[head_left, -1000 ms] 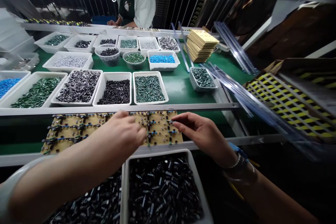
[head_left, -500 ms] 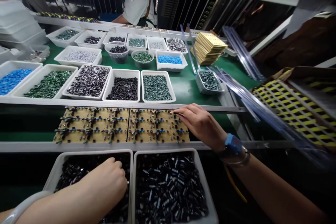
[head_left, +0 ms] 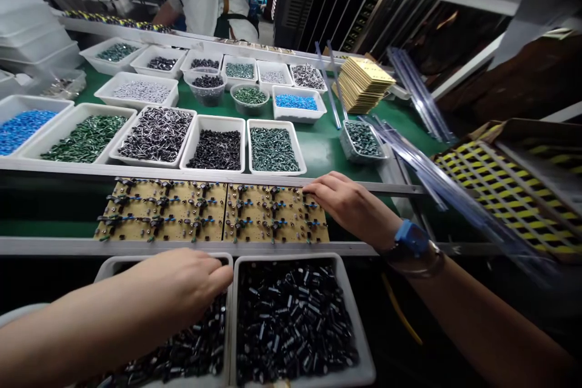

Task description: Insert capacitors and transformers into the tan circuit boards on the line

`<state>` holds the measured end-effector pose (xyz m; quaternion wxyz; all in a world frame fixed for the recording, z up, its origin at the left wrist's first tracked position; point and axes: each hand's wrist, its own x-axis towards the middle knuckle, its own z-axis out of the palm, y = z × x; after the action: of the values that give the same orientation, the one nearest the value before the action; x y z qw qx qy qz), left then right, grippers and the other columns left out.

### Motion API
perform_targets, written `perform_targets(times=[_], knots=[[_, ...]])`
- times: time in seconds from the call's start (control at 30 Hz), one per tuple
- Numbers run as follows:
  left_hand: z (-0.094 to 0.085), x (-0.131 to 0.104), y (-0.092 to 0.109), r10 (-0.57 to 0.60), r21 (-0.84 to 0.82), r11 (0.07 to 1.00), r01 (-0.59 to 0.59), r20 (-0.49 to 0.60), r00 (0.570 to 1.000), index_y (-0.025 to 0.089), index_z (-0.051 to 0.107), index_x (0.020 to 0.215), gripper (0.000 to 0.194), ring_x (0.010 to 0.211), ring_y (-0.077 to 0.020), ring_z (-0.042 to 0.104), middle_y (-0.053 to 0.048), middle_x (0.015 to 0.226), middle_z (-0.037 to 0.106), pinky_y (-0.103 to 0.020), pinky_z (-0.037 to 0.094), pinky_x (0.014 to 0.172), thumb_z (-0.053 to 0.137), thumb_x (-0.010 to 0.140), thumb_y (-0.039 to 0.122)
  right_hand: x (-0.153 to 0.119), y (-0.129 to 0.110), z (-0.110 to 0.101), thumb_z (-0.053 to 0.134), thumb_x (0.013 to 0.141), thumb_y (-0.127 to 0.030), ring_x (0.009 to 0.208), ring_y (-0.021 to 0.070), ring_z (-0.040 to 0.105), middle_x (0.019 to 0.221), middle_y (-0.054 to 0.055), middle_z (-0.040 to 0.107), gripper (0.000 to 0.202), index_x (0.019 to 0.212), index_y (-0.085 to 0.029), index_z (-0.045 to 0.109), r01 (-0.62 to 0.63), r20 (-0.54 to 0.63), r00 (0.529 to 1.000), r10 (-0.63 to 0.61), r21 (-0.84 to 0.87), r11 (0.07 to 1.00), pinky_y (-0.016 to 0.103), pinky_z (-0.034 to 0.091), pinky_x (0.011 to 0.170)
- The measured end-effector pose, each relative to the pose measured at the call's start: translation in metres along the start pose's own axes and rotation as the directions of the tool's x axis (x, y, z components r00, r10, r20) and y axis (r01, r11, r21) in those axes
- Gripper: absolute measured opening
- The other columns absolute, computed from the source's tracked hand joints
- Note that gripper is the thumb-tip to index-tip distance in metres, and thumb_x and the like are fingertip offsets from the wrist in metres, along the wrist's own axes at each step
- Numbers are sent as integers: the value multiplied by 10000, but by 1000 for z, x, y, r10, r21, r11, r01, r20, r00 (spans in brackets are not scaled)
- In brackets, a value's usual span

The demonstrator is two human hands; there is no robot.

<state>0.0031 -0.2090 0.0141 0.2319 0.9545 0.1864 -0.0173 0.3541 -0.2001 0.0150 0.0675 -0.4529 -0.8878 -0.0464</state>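
The left grip is positioned over the left bin of black parts. Its fingers are curled with the tips hidden; whether they pinch a part cannot be determined. The right grip is at the far right corner of the right circuit board, fingers bent; its pinch state cannot be determined. The left circuit board lies beyond the left grip. The right bin is just right of the left grip.
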Motion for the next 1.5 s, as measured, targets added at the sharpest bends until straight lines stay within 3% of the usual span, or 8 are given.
perform_targets(times=[0.1,0.33,0.43,0.53,0.63,0.73,1.13,1.5], knots=[[-16,15,-6,43,-69,997,-44,-14,999,190,669,930,186,742,-163,617,-8,848,686,-269,468,711,533,945,63,2,0,-1,536,954,9,948,250,586,1005,121,646,245,1138,-69,678,12,20,1000,-12,-7,1000,420,558,902],[-29,41,-21,-30,-320,943,-87,-344,938,253,732,964,78,893,-115,624,31,927,705,-203,450,812,657,973,274,-1,-2,-7,573,993,-67,972,226,617,1099,96,691,298,1277,-115,648,-29,-78,996,31,31,999,371,550,892],[-27,49,-27,-146,-448,892,-51,-395,907,250,758,1000,89,852,-101,662,40,914,741,-187,479,774,689,945,238,-8,-29,-7,587,1034,-205,911,219,620,1010,82,700,225,1228,-115,656,-11,-180,983,25,81,997,377,520,864],[-24,61,-32,-197,-503,864,-35,-402,894,257,774,1016,140,860,-110,683,40,930,760,-197,497,780,709,917,182,-16,-75,6,583,1048,-354,747,188,566,819,37,645,248,985,-137,685,149,-95,987,-130,234,961,345,456,684],[-22,77,-32,-174,-471,881,-48,-416,893,248,781,983,144,879,-132,683,31,921,767,-227,495,801,734,888,151,-22,-118,26,678,966,-507,718,199,506,770,19,590,362,923,-148,652,228,48,967,-252,285,931,352,329,549],[-22,94,-32,-131,-432,899,-73,-425,896,237,783,958,110,871,-145,680,22,913,772,-251,492,808,761,872,171,-23,-139,39,678,972,-257,751,188,468,811,18,572,182,848,-152,595,256,106,947,-304,327,910,346,277,548],[-16,155,-23,-40,-107,994,0,-372,927,270,773,939,75,947,-211,638,22,971,784,-382,332,897,698,938,261,-32,-135,37,587,1007,-194,875,187,518,1033,40,639,138,871,-166,586,251,17,962,-272,330,910,344,367,667],[-14,164,-28,114,90,992,-87,-370,922,261,735,892,171,886,-194,567,40,926,765,-413,222,870,599,950,175,-39,-132,37,551,1018,-195,917,195,560,1157,56,658,136,894,-155,591,267,-19,961,-277,329,906,345,416,685]])
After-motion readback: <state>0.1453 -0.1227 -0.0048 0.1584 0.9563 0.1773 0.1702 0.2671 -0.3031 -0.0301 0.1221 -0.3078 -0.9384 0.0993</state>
